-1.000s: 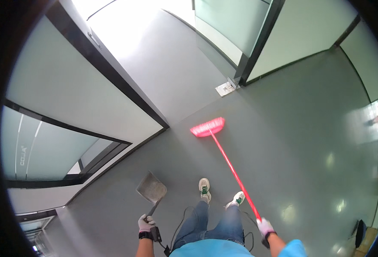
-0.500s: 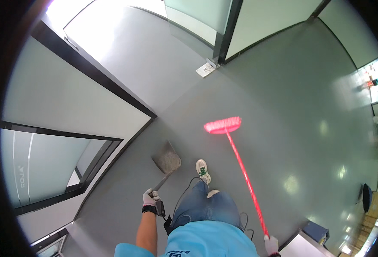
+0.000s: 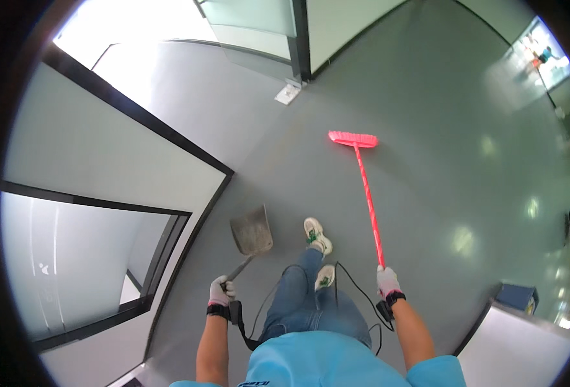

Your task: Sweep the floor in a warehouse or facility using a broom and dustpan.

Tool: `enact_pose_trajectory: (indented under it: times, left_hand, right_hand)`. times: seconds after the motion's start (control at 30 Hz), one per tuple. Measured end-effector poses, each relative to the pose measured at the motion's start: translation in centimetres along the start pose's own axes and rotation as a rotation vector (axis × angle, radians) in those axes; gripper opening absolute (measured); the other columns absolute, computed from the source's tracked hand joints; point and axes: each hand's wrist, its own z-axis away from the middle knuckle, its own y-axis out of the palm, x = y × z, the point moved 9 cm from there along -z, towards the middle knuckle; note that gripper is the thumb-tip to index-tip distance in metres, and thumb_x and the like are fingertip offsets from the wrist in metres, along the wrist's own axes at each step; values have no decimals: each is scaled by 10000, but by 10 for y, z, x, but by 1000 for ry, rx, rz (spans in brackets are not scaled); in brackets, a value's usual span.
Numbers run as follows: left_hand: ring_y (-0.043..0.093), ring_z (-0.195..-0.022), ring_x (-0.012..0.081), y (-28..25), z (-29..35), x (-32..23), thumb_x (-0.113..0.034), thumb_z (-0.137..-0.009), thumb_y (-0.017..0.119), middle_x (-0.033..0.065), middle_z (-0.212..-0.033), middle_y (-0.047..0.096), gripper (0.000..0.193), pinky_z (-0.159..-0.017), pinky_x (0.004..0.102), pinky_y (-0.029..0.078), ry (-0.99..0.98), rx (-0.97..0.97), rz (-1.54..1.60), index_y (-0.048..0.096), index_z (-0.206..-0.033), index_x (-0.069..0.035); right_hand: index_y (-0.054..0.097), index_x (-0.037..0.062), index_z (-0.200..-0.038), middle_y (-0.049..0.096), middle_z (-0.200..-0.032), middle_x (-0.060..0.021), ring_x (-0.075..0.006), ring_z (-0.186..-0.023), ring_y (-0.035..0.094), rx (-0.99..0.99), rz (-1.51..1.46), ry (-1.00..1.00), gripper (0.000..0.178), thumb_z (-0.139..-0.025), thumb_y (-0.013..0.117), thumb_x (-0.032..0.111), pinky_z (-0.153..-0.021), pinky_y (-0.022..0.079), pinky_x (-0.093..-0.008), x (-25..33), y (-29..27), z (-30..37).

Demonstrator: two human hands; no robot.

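Note:
My left hand (image 3: 221,291), in a white glove with a pinkish cuff, is closed round the dark handle of a dustpan (image 3: 252,231). The pan is grey, worn and scuffed, and lies ahead of the hand, left of my feet. In my gloved right hand (image 3: 388,282) I grip the upper end of a long-handled broom (image 3: 369,193). Its handle and bristle head are bright pinkish red. The head (image 3: 354,139) is far out in front, over the grey floor; whether its bristles touch the floor I cannot tell.
A white wall corner with dark trim (image 3: 227,174) stands close on the left. Ahead, a glass door (image 3: 252,26) is open, with a small white plate (image 3: 288,94) at its foot. A white cabinet (image 3: 517,348) with a blue box (image 3: 516,297) is at lower right. Cables hang by my legs.
The broom head has moved farther out and slightly right. My right hand has come forward and its forearm now shows. My feet have stepped, and the left hand has shifted slightly left with the dustpan.

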Motion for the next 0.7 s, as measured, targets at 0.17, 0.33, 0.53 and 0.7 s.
enact_pose_trajectory:
  times: [0.17,0.33,0.53,0.7]
  left_hand:
    - [336,-373,87,-12,-2,-17,-177,-705,477,-22,-482,370,172,-307,209,229,-26,-18,-106,367,-580,-136]
    - [329,-341,116,-11,-22,-44,-190,-700,473,4,-451,385,192,-299,230,226,-21,-29,-338,360,-556,-133]
    - [338,-338,135,5,-43,-72,-187,-714,475,26,-441,379,171,-296,238,221,-57,-44,-593,387,-584,-118]
    - [360,-371,115,66,-51,-91,-152,-724,485,16,-475,395,69,-311,228,240,83,105,-945,452,-698,-98]
  right_hand:
    - [502,-17,-915,548,-865,-249,-399,-833,521,9,231,-59,436,-805,378,385,-709,416,-458,-180,64,87]
    - [542,-3,-800,545,-654,-135,-253,-571,546,62,42,81,356,-796,425,333,-449,428,-353,-249,88,190]
    - [525,7,-719,449,-518,-21,-105,-379,414,111,-458,261,289,-800,453,275,-324,338,-265,-217,114,270]
    - [477,24,-773,434,-525,-35,-123,-368,404,-40,-469,174,275,-816,427,291,-335,334,-274,-130,114,235]
